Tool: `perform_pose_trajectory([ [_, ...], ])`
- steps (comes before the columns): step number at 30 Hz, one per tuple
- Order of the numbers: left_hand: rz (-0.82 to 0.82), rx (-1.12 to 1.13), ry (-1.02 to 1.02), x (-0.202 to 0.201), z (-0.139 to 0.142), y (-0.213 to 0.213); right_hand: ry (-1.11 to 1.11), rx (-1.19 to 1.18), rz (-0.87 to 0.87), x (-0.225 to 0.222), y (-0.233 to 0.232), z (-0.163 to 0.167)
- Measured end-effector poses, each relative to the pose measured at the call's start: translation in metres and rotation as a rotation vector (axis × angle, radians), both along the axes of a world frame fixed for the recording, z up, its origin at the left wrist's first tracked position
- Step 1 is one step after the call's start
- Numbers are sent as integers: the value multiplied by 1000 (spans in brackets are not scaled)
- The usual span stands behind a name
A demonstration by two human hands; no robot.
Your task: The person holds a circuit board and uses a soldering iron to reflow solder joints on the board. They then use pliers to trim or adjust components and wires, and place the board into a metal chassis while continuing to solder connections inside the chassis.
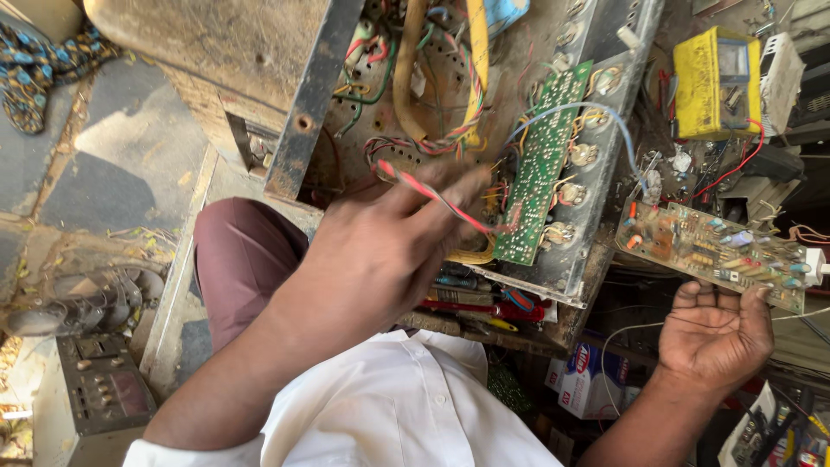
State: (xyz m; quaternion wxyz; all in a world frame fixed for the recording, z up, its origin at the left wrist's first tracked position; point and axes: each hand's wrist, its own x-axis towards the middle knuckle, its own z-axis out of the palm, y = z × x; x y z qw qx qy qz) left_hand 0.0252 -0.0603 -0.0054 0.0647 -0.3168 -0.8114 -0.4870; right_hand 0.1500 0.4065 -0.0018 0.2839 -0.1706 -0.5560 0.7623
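My left hand [380, 251] reaches into an open metal amplifier chassis [311, 95] full of wiring. Its fingers pinch a red-and-white twisted wire [450, 206] that runs toward a green circuit board [540, 164] standing upright inside the chassis; the hand is slightly blurred. My right hand [713, 333] is out to the right, palm up. Its fingertips hold the lower edge of a tan circuit board [709, 251] studded with small components. A pale blue wire [605, 117] arcs from the chassis to that board.
A yellow multimeter [718, 82] with red leads lies at the upper right. Screwdrivers and pliers [484, 303] sit under the chassis edge. A white-and-blue carton [588, 380] is below them. A grey control unit [104, 389] stands at the lower left, a patterned cloth [35, 69] at the upper left.
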Motion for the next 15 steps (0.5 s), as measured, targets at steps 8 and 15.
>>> perform_pose_trajectory([
  [8,57,82,-115,0,11,47,-14,-38,46,-3,-11,-14],
  [15,19,23,-296,-10,10,76,-31,-32,8,19,-6,-20],
])
